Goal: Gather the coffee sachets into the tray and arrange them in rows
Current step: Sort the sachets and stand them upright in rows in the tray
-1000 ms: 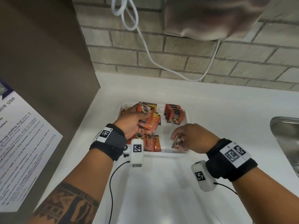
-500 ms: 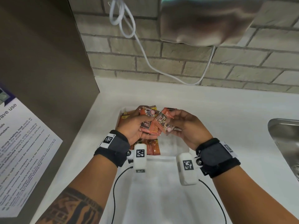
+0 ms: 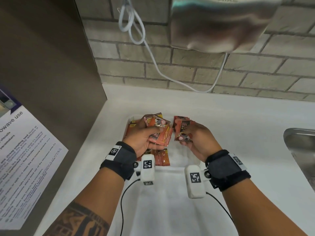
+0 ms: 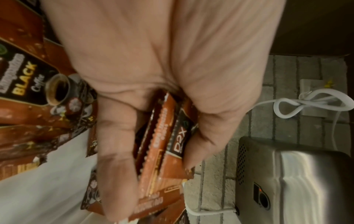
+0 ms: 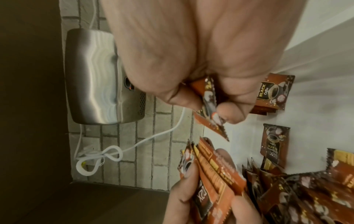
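On the left, my left hand [image 3: 142, 135] has its grip closed round a fanned stack of sachets [image 3: 160, 132], held above the white tray [image 3: 183, 158] on the surface [image 3: 238, 120]. More sachets [image 3: 162, 158] lie in the tray beneath. To the right, my right hand [image 3: 198, 139] pinches a single sachet [image 3: 181, 132] above the tray.

Head view looks down; wrist views close, sharing the hand dryer [image 4: 298, 178].
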